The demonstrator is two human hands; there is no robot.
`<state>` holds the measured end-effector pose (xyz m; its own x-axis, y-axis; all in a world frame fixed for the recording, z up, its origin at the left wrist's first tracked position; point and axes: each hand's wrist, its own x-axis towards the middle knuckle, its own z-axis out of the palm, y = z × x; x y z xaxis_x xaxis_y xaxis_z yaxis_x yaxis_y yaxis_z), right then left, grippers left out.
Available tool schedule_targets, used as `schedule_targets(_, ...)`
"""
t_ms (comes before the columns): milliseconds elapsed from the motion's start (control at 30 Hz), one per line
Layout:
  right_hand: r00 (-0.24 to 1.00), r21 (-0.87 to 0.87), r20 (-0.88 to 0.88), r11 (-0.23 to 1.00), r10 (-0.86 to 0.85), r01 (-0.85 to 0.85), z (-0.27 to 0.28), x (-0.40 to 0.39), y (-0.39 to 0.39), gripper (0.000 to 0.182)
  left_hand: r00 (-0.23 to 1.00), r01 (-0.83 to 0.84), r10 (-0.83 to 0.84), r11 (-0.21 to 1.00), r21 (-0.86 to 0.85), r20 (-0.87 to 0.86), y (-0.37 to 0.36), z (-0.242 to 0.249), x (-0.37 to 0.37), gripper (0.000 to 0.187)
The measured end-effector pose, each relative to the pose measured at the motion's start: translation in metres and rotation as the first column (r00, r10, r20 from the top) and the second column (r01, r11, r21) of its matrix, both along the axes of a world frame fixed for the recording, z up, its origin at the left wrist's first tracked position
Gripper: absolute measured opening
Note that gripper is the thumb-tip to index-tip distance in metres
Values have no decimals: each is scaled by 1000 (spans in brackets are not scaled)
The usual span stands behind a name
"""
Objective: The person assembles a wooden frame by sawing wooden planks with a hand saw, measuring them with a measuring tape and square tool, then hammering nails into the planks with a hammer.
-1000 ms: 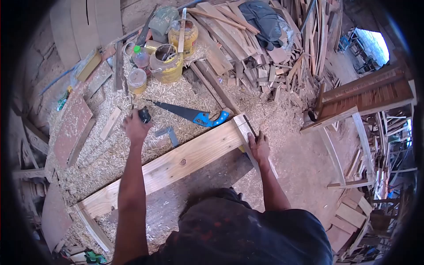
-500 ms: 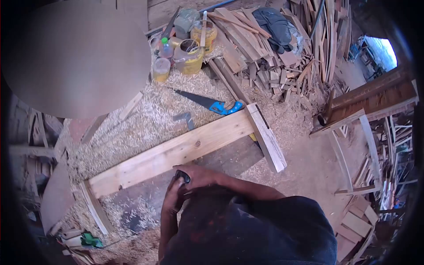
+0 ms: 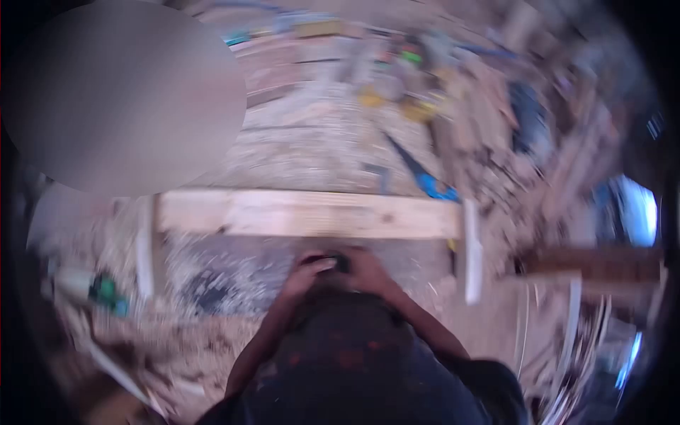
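In front of my body my two hands meet just below the long pale board [image 3: 304,214]. My left hand [image 3: 306,273] and my right hand [image 3: 367,270] close from either side round a small dark object [image 3: 341,263]; blur hides its kind. The board lies crosswise, joined to a shorter upright piece [image 3: 145,248] at the left end and another piece [image 3: 472,251] at the right. Behind the board rests a handsaw [image 3: 418,166] with a blue handle. Left of the saw is a grey metal square [image 3: 382,177].
Wood shavings [image 3: 304,152] cover the work surface beyond the board. Yellow tubs [image 3: 418,108] stand at the back, with stacked offcuts [image 3: 489,163] to their right. A brown wooden piece [image 3: 595,268] juts in at the right. A green item [image 3: 106,290] lies at the left.
My view has swung left, so the board now appears level and the saw and tubs sit further right. My hands stay together on the small dark object. The picture is now blurred.
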<state>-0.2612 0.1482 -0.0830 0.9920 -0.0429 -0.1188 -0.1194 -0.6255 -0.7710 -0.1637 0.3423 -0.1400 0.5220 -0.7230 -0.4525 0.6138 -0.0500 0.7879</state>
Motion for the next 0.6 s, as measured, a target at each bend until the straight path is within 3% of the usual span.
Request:
schedule_targets(33,991,-72,-109,995,-81,74,14,8,5,53,996,66,-64,997,-31,69,7,-6,13,28)
schedule_targets(100,991,48,-72,992,-115,118,-1,6,-3,52,901,-315,297,949,-7,-316,18,34,30,23)
schedule_targets(133,974,-102,-188,989,-126,108,0,2,-9,47,874,-405,380,914,-22,-303,43,26,52,24)
schedule_targets(200,956,-70,-263,991,-130,116,-3,-13,-29,44,832,-512,471,856,-78,-291,74,3,99,25)
schedule_targets(267,926,-199,-371,980,-63,-14,-11,-26,-60,40,732,-675,676,737,45,-86,121,6,155,26)
schedule_targets(367,952,-249,-303,968,-49,-30,-24,-45,-95,32,456,-889,888,451,80,63,216,-20,242,22)
schedule_targets(433,962,-346,-264,938,-76,-21,-13,-44,-103,27,318,-948,920,301,107,229,257,1,277,20)
schedule_targets(533,962,-494,-229,869,-152,20,15,2,-71,20,273,-961,901,239,138,336,307,-35,324,25)
schedule_targets(600,981,-514,-133,856,-142,54,18,35,-52,18,213,-976,774,137,170,596,321,-42,343,29)
